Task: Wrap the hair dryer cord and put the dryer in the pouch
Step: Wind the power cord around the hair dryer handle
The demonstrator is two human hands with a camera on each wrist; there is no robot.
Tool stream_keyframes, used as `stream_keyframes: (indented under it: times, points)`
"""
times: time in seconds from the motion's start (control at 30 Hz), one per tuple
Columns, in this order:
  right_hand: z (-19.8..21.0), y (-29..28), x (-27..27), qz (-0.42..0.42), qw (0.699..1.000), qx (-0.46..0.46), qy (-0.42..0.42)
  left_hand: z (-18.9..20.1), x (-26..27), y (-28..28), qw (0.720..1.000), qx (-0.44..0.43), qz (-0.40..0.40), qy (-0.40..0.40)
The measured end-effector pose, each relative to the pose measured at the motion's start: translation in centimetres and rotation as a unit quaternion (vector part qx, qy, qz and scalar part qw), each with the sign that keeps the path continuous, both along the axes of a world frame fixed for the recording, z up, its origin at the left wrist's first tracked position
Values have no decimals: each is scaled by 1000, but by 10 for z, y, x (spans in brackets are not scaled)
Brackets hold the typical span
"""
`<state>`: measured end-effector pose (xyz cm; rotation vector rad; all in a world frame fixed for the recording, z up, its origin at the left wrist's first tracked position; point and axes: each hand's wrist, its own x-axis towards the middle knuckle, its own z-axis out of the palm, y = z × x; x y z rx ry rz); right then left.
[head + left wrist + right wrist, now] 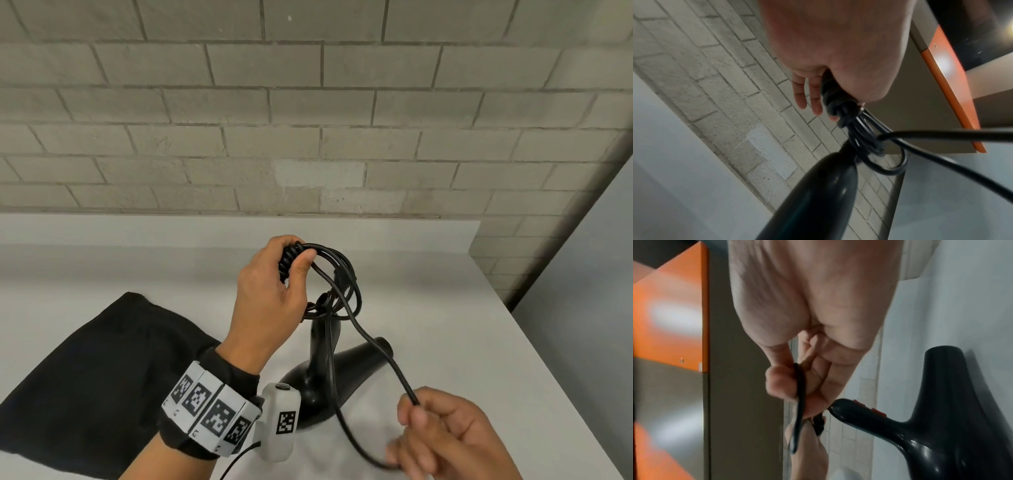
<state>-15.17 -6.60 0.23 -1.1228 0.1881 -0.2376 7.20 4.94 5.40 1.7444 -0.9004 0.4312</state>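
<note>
A black hair dryer point(322, 370) rests on the white table point(445, 308), handle pointing up; it also shows in the left wrist view point(813, 194) and the right wrist view point(931, 418). My left hand point(274, 284) grips a bundle of coiled black cord point(329, 274) above the handle, thumb pressed over the loops point(859, 133). A loose length of cord runs down to my right hand point(438, 435), which pinches it between thumb and fingers point(799, 386) near the table's front. The black pouch point(102, 370) lies flat at the left.
A grey brick wall point(308, 120) backs the table. The table's right edge point(548, 359) drops off beside my right hand. An orange and grey panel point(670, 321) stands off to the side in the wrist views.
</note>
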Motion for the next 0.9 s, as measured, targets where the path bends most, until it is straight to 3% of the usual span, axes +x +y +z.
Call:
stream_keyframes:
  times: [0.1, 0.2, 0.37, 0.53, 0.63, 0.77, 0.83, 0.9]
  points:
    - [6, -15, -11, 25, 995, 87, 34, 1, -1, -2, 1000, 2, 0, 2]
    - [9, -26, -20, 26, 996, 73, 40, 3, 4, -1, 1000, -12, 11, 13]
    - [-3, -27, -22, -106, 989, -71, 81, 5, 2, 2, 999, -21, 1, 31]
    - [4, -31, -15, -208, 949, -227, 66, 6, -3, 4, 998, -32, -14, 43]
    - [18, -27, -8, -177, 922, -341, 57, 7, -11, 3, 999, -34, -25, 33]
    - [30, 0, 19, -88, 929, -354, 61, 8, -26, -6, 999, -31, -33, 11]
    - [30, 15, 34, -82, 903, -411, 100, 8, -29, -8, 999, -30, -28, 4]
    - [31, 26, 48, -104, 913, -379, 110, 9, -28, -8, 999, -27, -18, -1]
